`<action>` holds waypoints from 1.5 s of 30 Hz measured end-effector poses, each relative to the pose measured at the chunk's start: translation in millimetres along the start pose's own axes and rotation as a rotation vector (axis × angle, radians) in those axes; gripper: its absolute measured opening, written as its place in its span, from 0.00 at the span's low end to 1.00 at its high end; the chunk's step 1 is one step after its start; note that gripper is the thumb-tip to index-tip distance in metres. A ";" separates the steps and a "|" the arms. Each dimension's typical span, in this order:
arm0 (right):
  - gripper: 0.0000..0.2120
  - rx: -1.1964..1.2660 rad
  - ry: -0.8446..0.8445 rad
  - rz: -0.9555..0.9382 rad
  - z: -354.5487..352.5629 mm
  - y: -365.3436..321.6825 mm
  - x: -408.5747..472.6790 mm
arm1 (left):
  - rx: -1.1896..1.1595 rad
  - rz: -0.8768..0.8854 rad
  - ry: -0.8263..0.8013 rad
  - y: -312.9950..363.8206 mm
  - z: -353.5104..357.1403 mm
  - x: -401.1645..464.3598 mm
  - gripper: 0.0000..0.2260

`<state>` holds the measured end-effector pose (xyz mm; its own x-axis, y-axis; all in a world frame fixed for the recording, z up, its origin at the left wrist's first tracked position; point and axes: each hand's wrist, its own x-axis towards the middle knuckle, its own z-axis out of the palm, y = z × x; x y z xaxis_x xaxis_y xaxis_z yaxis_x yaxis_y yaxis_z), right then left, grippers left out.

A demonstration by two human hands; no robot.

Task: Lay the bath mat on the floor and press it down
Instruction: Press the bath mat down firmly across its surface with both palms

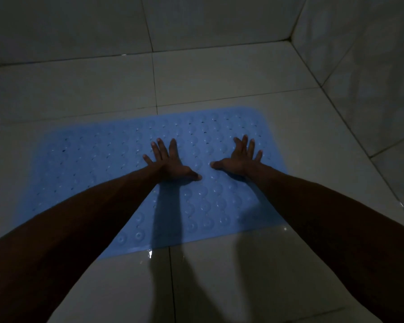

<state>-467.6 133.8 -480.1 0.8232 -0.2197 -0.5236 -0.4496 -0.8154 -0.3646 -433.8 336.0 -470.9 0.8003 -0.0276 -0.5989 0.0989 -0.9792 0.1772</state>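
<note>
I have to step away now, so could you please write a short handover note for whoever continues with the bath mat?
Left hand: open, fingers spread, palm down on the bath mat.
Right hand: open, palm down on the mat's right part.
Mat: blue, lying spread out on the tiled floor near the wall corner.
Done: mat laid out.
Left: press down the left half and the near edge, apparently untouched so far.

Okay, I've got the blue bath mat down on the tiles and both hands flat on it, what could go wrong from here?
1. The floor near the mat's near edge shows shiny glints, so it is probably wet; the bath mat may slide instead of gripping.
2. The left hand and right hand both press the middle and right part, so the left end might stay unstuck.
3. The room is dim, so a lifted corner could be missed.
</note>
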 end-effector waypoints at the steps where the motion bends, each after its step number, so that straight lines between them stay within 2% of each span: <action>1: 0.60 0.003 -0.009 0.007 -1.9 -0.9 0.0 | -0.004 0.013 0.001 -1.1 0.4 -0.4 0.65; 5: 0.58 0.009 -0.033 0.011 -3.0 -1.1 4.3 | -0.015 0.019 -0.009 -1.8 1.0 -0.9 0.65; 8: 0.59 0.021 0.029 0.015 1.7 -1.1 6.0 | -0.040 0.044 0.001 -3.4 1.3 0.2 0.63; 12: 0.65 -0.010 0.082 0.091 -4.6 -8.0 8.4 | -0.124 0.040 0.086 -1.0 5.9 4.1 0.52; 15: 0.70 -0.076 0.040 0.129 -16.0 -14.0 14.1 | -0.129 0.039 0.145 0.1 12.9 5.0 0.49; 20: 0.70 -0.052 -0.064 0.122 -25.4 -14.4 18.5 | -0.167 0.021 0.192 1.6 14.7 5.4 0.50; 23: 0.70 -0.033 -0.070 0.117 -24.8 -10.1 18.5 | -0.189 -0.005 0.205 6.8 13.9 11.4 0.51; 28: 0.64 0.091 -0.023 0.099 -19.3 -6.8 23.5 | -0.073 0.033 0.225 8.0 3.3 17.1 0.55; 35: 0.62 0.070 0.110 0.147 -8.9 -20.3 28.5 | -0.016 0.036 0.133 -2.1 -9.3 28.8 0.61; 39: 0.60 0.021 0.194 0.031 -4.3 -21.0 35.3 | -0.021 0.063 0.125 -5.6 -9.7 30.8 0.61; 41: 0.58 -0.030 0.224 -0.066 -5.3 -19.4 39.6 | -0.084 0.049 0.125 -2.7 -11.8 32.7 0.57; 45: 0.57 -0.069 0.187 -0.195 -15.4 -25.8 46.8 | -0.161 0.025 0.193 -1.2 -5.9 36.4 0.52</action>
<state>-412.1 136.3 -483.3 0.9444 -0.1447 -0.2954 -0.2570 -0.8849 -0.3883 -401.2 337.3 -488.4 0.9002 0.0026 -0.4354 0.1581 -0.9337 0.3213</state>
